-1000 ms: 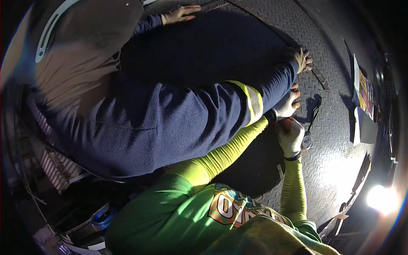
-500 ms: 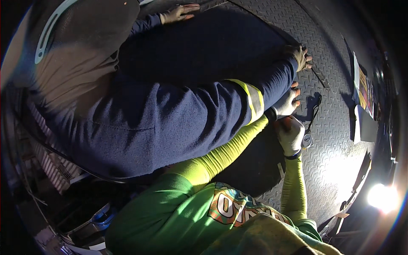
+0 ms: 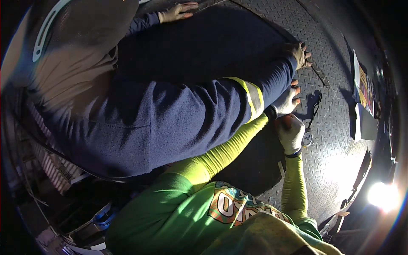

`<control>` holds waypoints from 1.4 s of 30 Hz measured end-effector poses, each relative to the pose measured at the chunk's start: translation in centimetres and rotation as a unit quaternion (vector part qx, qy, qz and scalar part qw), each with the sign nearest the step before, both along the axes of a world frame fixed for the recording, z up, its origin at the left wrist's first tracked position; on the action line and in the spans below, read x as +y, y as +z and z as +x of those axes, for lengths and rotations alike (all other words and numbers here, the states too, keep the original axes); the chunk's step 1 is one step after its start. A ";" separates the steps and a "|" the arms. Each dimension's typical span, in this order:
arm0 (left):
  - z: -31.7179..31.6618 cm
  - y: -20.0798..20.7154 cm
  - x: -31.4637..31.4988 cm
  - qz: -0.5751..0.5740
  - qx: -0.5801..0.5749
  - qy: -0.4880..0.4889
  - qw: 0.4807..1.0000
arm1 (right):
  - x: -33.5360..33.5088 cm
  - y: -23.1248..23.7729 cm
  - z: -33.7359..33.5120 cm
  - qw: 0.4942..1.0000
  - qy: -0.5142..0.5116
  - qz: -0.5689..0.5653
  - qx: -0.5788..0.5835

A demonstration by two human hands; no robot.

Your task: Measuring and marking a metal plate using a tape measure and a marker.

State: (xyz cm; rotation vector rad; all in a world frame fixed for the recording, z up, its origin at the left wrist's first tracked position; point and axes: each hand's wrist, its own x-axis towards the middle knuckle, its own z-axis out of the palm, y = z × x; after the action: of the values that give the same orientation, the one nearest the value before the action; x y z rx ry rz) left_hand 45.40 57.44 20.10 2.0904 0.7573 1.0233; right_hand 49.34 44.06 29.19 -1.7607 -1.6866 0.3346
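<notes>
A large dark sheet (image 3: 212, 46) lies on the diamond-plate floor (image 3: 335, 165). My left hand (image 3: 287, 100), in a pale glove with orange fingertips, presses flat at the sheet's right edge with its fingers spread. Just below it, my gloved right hand (image 3: 291, 134) is curled at the same edge. What it grips is hidden. A small round object (image 3: 307, 138) with a black cord (image 3: 316, 106) lies beside that hand. A co-worker in a navy sweatshirt (image 3: 161, 114) leans over the sheet, one gloved hand (image 3: 301, 55) just above mine and the other (image 3: 178, 10) at the far edge.
Flat printed cards and a dark block (image 3: 365, 102) lie on the floor at the right. A bright lamp (image 3: 382, 195) glares at the lower right. Cluttered metal parts and wires (image 3: 55, 178) fill the lower left.
</notes>
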 end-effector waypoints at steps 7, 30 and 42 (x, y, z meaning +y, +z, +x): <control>-0.1 -0.1 0.0 -0.012 0.004 -0.008 1.000 | 0.0 0.0 -0.1 1.000 0.005 0.003 -0.002; -0.6 0.8 0.2 -0.023 0.020 -0.025 0.999 | -0.1 0.3 0.0 0.999 -0.004 -0.036 0.003; -0.4 -0.1 1.0 0.001 0.015 -0.032 0.999 | 0.3 3.0 -0.4 0.999 0.027 -0.044 -0.012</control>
State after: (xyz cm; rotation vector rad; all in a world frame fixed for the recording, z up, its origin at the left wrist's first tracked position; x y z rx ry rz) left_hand 44.96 58.48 20.01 2.1223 0.7013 0.9597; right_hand 48.89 44.40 32.20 -1.7911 -1.7641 0.4181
